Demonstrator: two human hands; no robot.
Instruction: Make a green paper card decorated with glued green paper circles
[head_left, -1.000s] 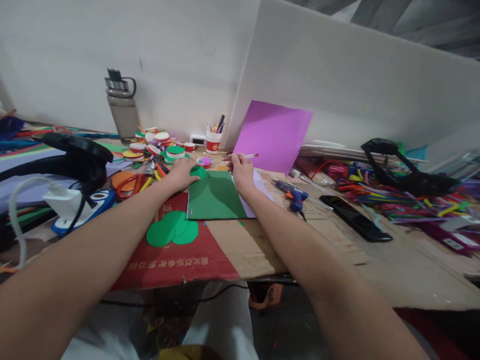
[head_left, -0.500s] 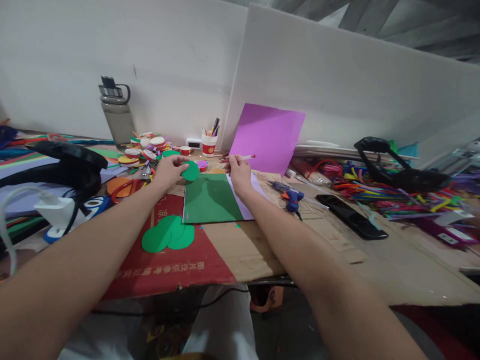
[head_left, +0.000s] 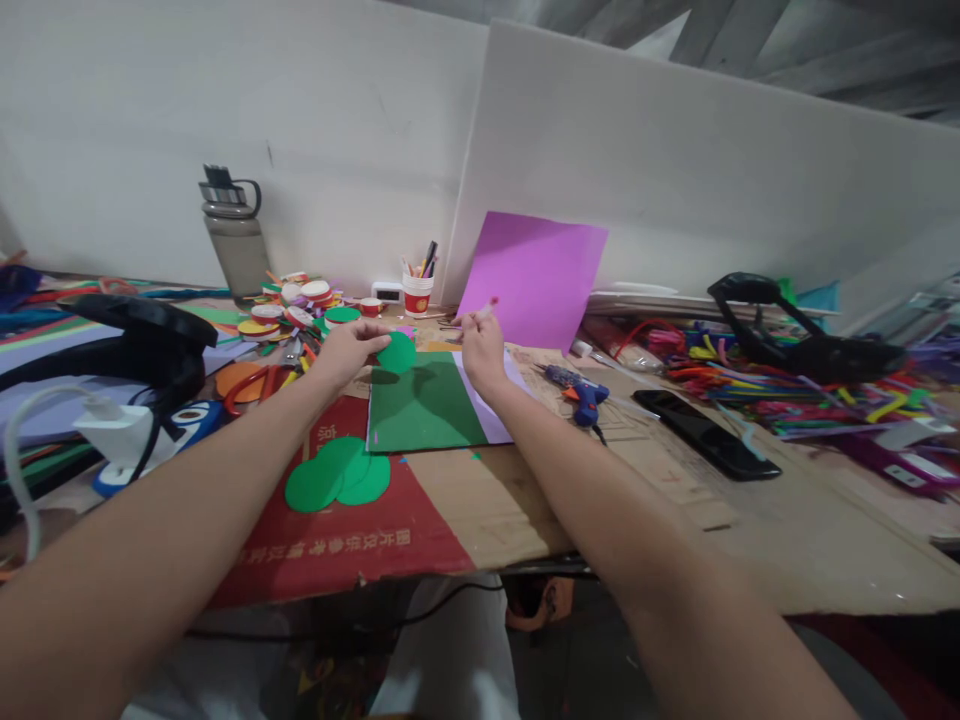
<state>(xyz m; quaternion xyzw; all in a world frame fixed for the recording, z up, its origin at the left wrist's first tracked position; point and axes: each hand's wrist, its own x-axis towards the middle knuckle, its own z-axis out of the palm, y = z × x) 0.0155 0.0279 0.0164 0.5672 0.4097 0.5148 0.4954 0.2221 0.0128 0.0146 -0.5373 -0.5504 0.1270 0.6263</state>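
Between the fingers of my left hand is a green paper circle, held over the far left corner of a dark green sheet. My right hand is closed round a thin white pen-like stick with a red end, above a pale lilac sheet beside the green one. Several more green paper circles overlap on the red part of the cardboard, nearer to me. A purple sheet leans against the white board behind my right hand.
A blue glue gun and a black phone lie to the right, with heaped pipe cleaners beyond. A water bottle, a paper cup of pens and small round pieces stand behind. Orange-handled scissors lie left.
My left hand has moved slightly right with the green circle, which now hangs over the dark green sheet. In my right hand the white stick has tilted more upright.
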